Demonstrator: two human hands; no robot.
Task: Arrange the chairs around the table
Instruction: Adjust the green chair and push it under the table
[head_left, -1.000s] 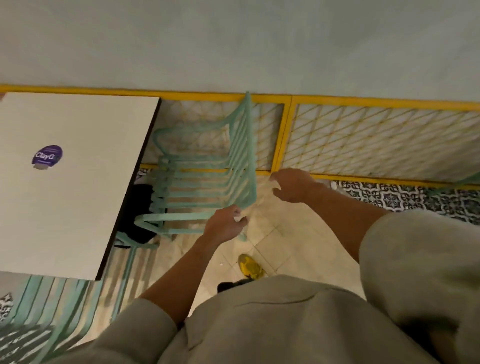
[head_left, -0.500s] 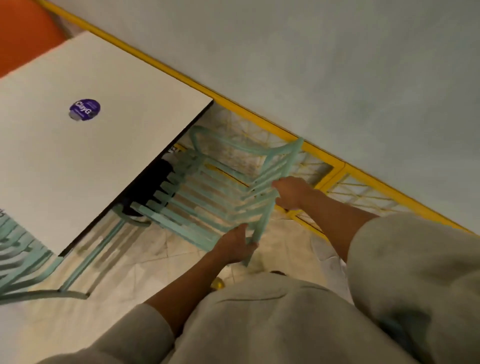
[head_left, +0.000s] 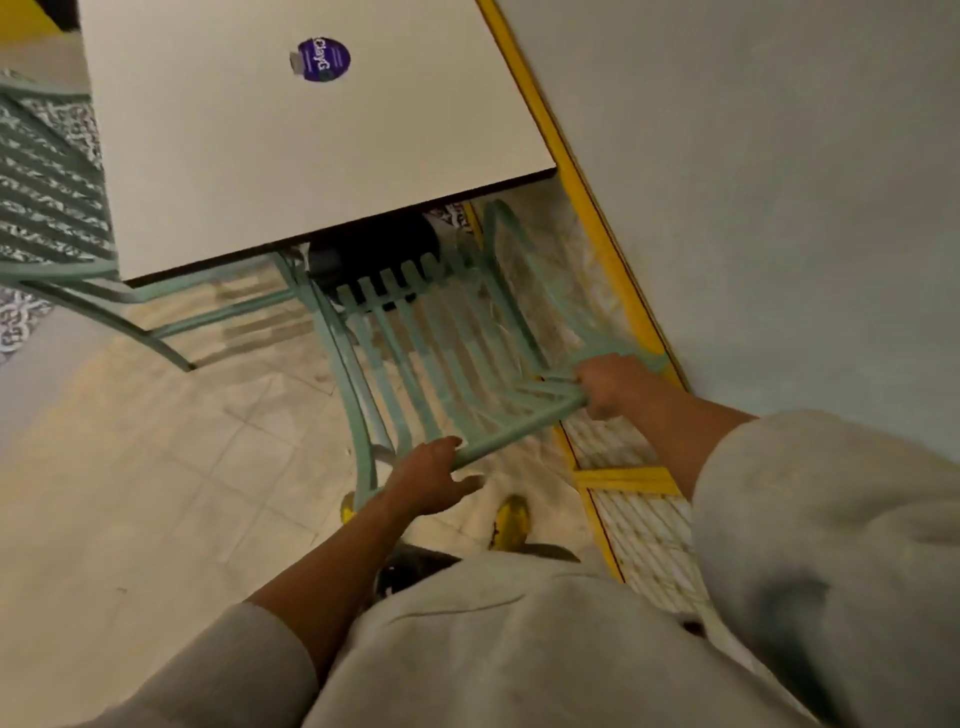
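A mint-green slatted metal chair (head_left: 441, 353) stands at the near edge of the white table (head_left: 249, 156), its seat front reaching under the tabletop. My left hand (head_left: 431, 480) grips the left end of the chair's top back rail. My right hand (head_left: 610, 384) is closed on the right end of that rail. A second mint-green chair (head_left: 57, 218) stands at the table's left side.
A purple round sticker (head_left: 320, 58) lies on the tabletop. A yellow-framed lattice panel (head_left: 631, 478) and a pale wall (head_left: 779, 208) run close along the chair's right side. The black table base (head_left: 374, 249) sits under the table. My yellow shoe (head_left: 509, 519) is on the beige tiles.
The view has swung round so the table now lies ahead of me. Both hands stayed on the chair's back rail, and the chair now faces the table with its seat front under the edge.
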